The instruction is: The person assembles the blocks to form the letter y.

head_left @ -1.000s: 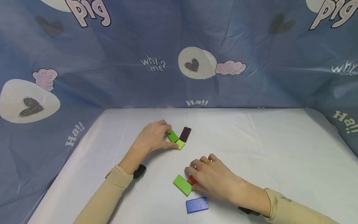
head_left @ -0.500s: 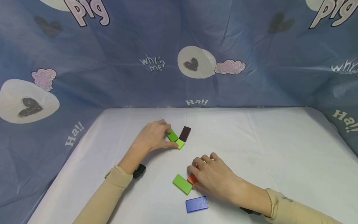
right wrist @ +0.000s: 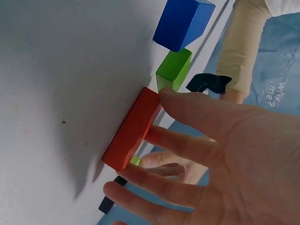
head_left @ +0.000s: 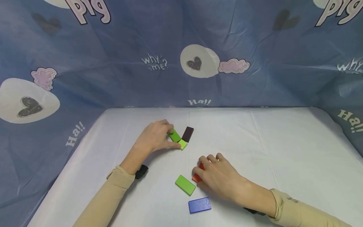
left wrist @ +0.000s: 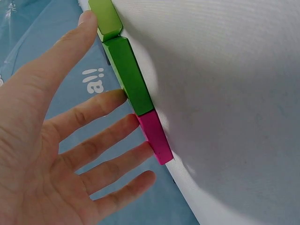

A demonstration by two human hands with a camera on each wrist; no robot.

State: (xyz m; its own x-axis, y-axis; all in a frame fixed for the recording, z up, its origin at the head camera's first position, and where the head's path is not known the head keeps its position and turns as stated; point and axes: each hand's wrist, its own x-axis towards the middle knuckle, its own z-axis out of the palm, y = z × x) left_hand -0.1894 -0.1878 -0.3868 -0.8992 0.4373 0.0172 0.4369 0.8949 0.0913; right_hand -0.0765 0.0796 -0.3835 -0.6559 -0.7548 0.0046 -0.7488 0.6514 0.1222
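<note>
In the head view my left hand point(head_left: 153, 137) spreads along a row of small blocks. Its thumb touches the light green block point(left wrist: 104, 19), and the fingertips meet the green block point(left wrist: 130, 77) and the pink block point(left wrist: 156, 136), all with fairly straight fingers. A dark brown block point(head_left: 187, 134) stands slantwise at the light green one. Nearer the front, my right hand point(head_left: 222, 178) grips a red block point(right wrist: 130, 131), thumb at one end and fingers along its side and far end. A loose green block point(head_left: 185, 185) lies just left of the red one.
A blue block point(head_left: 199, 205) lies in front of the loose green block. White cloth point(head_left: 241, 135) covers the table, and a printed blue curtain point(head_left: 127, 88) rises at its back and sides. Dark wrist straps point(head_left: 141, 172) sit below the sleeves.
My right hand has shifted slightly right and away with the red block, leaving a gap between it and the loose green block. My left hand stays at its row.
</note>
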